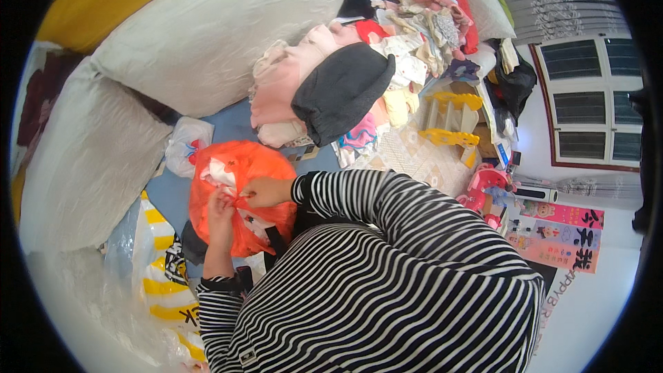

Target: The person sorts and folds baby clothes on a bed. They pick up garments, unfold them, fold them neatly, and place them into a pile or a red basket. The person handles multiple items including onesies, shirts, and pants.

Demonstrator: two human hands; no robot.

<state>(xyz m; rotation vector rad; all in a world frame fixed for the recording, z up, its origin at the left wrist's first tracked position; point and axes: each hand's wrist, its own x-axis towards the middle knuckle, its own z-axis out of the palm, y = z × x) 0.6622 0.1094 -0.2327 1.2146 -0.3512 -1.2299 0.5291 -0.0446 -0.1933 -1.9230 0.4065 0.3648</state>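
Note:
An orange-red plastic bag, filled with fabric items, rests in front of me. My right hand pinches gathered plastic at its top. Beside it, my left hand has its fingers curled at the same gathered part; its fingertips are blurred. White cloth shows inside the bag. A white plastic bag with something red and blue in it lies just behind. Farther off, a dark grey cloth item lies on pink padded bedding or clothing.
Large stuffed whitish sacks stand along the left and back. A yellow-and-white striped plastic bag lies near my left arm. Heaped clothes cover the far area. A yellow-and-white plastic rack stands on the patterned floor to the right.

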